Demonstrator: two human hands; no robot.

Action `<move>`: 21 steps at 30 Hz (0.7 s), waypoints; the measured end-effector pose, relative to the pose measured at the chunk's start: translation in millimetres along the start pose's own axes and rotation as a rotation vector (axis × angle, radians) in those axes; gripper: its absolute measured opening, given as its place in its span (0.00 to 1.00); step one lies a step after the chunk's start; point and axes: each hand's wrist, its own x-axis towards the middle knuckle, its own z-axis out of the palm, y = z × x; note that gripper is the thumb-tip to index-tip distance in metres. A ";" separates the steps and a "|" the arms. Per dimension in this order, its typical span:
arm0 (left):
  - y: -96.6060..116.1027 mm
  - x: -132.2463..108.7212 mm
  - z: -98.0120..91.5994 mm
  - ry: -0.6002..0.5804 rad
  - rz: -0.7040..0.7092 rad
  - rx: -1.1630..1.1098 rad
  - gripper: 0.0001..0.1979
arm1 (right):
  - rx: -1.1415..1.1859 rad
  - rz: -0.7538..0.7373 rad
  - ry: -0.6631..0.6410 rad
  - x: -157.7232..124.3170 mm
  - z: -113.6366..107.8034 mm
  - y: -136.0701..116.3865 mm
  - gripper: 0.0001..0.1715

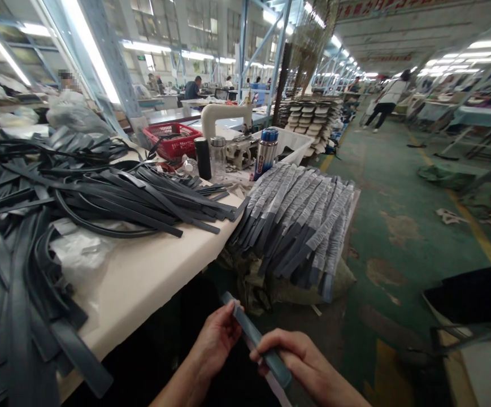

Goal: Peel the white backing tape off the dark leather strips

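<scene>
A flat blue-grey strap point(251, 332) slants between my two hands, low in the view and in front of the table edge. My left hand point(216, 334) pinches it near its upper end, thumb and fingertips closed. Lower down, my right hand point(298, 362) wraps its fingers around the same strap. A pale, thin strip hangs beneath the strap by the right fingers; whether it is plastic film I cannot tell. Just beyond the hands lies a pile of plastic-wrapped straps point(296, 212). Loose black straps point(20, 271) cover the table's left side.
The cream table point(156, 271) runs along the left. On it stand a red basket point(173, 138), a black bottle point(203, 158), a clear jar point(218, 158), a steel bottle point(265, 152) and a sewing machine point(228, 130). A person point(391, 99) is in the aisle at right.
</scene>
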 end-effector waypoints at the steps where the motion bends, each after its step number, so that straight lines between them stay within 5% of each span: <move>1: 2.0 -0.1 0.3 0.007 -0.002 -0.005 0.08 | -0.133 -0.071 0.016 -5.5 -2.1 -1.7 0.16; 6: -3.1 -1.5 2.0 0.007 -0.056 -0.011 0.07 | -0.631 -0.403 0.171 -7.3 -2.4 14.9 0.15; 15: -17.9 -11.1 -2.7 -0.124 -0.116 0.013 0.08 | -0.857 -0.494 0.354 39.0 6.0 45.9 0.16; 18: -21.3 -17.3 -0.8 -0.269 -0.114 -0.052 0.05 | -0.748 -0.587 0.344 43.4 6.6 52.0 0.15; 21: -19.2 -20.2 5.8 -0.338 -0.174 -0.184 0.07 | -0.359 -0.476 0.290 32.2 5.2 44.7 0.18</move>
